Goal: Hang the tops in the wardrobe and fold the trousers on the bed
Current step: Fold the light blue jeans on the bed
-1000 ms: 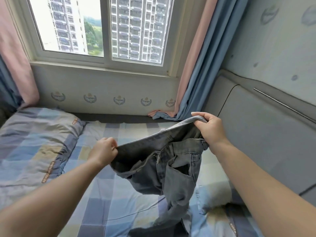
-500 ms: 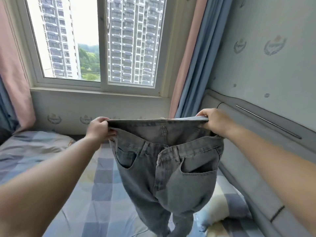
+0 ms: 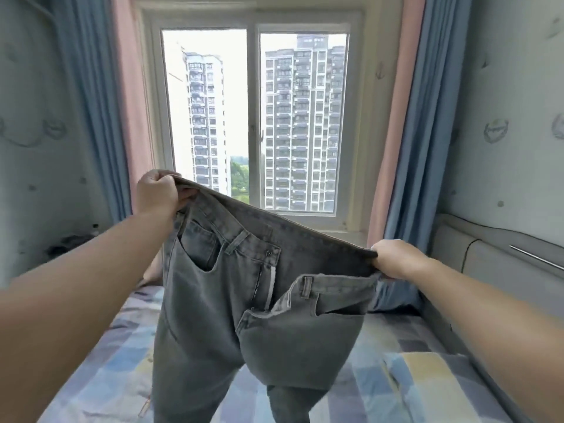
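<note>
A pair of grey jeans (image 3: 213, 315) hangs in the air in front of me, front side facing me, fly unzipped and waistband spread wide. My left hand (image 3: 158, 193) grips the waistband's left end, held high. My right hand (image 3: 396, 259) grips the right end, lower down, so the waistband slopes down to the right. Both legs dangle toward the checked bed (image 3: 412, 377) and run out of the bottom of the view. No tops or wardrobe are in sight.
A window (image 3: 253, 117) with pink and blue curtains (image 3: 406, 132) faces me. A padded grey headboard (image 3: 488, 264) runs along the right wall. A dark object (image 3: 70, 242) lies at the left by the wall.
Both hands have lifted the jeans higher, the left hand more than the right, so the level waistband now slopes. My view has tilted up toward the window.
</note>
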{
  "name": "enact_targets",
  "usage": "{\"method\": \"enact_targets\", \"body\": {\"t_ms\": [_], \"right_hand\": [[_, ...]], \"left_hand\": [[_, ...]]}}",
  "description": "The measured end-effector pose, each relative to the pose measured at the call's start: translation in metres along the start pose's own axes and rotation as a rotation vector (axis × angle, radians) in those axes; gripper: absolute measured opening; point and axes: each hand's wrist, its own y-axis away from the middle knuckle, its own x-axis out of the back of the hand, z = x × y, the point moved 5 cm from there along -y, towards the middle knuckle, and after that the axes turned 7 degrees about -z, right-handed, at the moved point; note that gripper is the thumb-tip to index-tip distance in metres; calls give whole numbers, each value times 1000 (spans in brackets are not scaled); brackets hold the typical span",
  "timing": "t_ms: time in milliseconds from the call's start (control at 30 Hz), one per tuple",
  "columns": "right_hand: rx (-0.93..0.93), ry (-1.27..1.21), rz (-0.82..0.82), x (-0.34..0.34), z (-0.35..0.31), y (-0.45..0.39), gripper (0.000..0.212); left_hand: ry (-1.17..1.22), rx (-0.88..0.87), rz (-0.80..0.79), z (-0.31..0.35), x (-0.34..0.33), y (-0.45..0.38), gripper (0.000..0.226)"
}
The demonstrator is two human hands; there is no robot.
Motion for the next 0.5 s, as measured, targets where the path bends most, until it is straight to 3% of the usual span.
{"method": "enact_targets", "body": {"t_ms": [100,233,367,467,500], "right_hand": [[39,-742,-68,12,-25,-10,26],[178,-1271,-46,53,-53,-15,29],[388,-1511,32,116,-70,-4,30],[483,-1533,154,166,-73,9,24],[504,-1510,205,185,-72,13,21]], "left_hand": [[-7,-41,59,31,23,5,24],[-11,-90,78,72,37,14,15],[-14,-222,64,126,21,31,17],[-157,-335,52,164,5,34,8],[-211,-378,64,179,0,36,15]]}}
